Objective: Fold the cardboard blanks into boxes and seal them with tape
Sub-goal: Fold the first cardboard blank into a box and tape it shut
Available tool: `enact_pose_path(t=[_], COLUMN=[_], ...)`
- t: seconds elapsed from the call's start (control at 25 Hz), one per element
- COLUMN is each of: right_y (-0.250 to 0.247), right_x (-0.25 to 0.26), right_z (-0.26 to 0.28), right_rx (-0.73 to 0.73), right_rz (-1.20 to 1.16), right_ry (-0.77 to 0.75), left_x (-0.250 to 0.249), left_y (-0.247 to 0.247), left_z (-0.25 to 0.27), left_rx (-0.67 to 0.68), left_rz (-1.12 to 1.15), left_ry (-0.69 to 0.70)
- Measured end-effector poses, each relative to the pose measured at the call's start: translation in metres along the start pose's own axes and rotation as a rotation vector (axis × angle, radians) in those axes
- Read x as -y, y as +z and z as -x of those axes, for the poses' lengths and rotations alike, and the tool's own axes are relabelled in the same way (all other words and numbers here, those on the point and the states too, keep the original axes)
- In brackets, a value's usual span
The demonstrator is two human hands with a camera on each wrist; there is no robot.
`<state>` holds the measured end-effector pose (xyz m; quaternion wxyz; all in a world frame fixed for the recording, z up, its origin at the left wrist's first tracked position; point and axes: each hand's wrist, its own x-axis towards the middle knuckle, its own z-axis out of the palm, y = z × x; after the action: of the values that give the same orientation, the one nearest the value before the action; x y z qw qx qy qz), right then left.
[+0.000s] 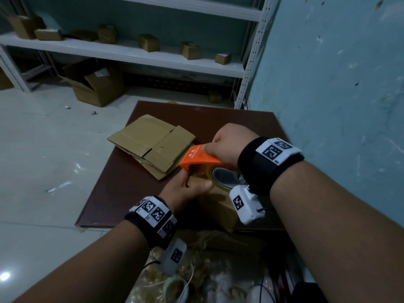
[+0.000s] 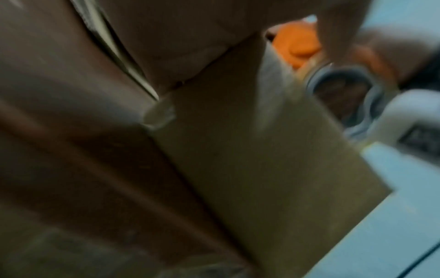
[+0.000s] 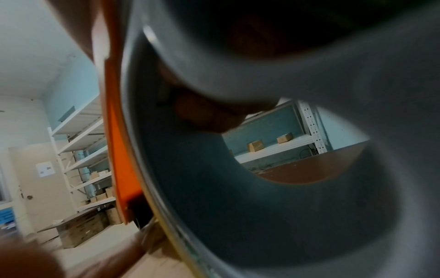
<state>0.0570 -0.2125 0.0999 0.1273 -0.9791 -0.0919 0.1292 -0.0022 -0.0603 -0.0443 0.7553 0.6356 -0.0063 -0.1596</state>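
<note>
A folded brown cardboard box [image 1: 218, 207] [image 2: 262, 159] stands on the dark brown table [image 1: 122, 193] near its front edge. My left hand [image 1: 188, 188] grips the box's top far corner, thumb on the top face. My right hand [image 1: 227, 145] grips an orange tape dispenser [image 1: 197, 157] [image 2: 295, 47] [image 3: 116, 150], whose roll [image 1: 223, 177] [image 3: 262, 206] rests on the box top just beyond my left thumb. A stack of flat cardboard blanks [image 1: 150, 143] lies farther back on the table. The box's far side is hidden by both hands.
A blue wall [image 1: 338, 95] runs close along the table's right side. White shelving [image 1: 122, 51] with several small boxes stands behind, and an open carton [image 1: 96, 84] sits on the pale floor [image 1: 43, 160] to the left. Crumpled tape and cables [image 1: 207, 270] lie below the table's front edge.
</note>
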Motion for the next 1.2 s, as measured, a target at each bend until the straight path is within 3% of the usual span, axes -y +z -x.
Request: enact_pose_path(t=[0.2,0.32,0.64,0.76,1.2], right_y=[-0.001,0.001,-0.009,-0.016,-0.015], right_x=[0.001,0.001,-0.013,-0.028,-0.112], right_z=[-0.001,-0.002,0.012,0.022,0.072], right_rx=[-0.001,0.004,0.016,0.004,-0.066], right_rz=[-0.016,-0.01,0.073,0.123,-0.033], right_ry=[0.003,-0.001,-0.022,-0.016,0.075], left_x=[0.014,0.013,0.01,0.014,0.009], left_y=[-0.011,-0.014,-0.006,-0.007,-0.005], left_z=[-0.008,-0.007,-0.004,-0.008,-0.008], left_rx=[-0.033,0.008,0.038,-0.012,-0.072], left_rz=[-0.489,-0.665,-0.627,-0.709,-0.826], left_ry=[0.188,0.285,0.33,0.331,0.198])
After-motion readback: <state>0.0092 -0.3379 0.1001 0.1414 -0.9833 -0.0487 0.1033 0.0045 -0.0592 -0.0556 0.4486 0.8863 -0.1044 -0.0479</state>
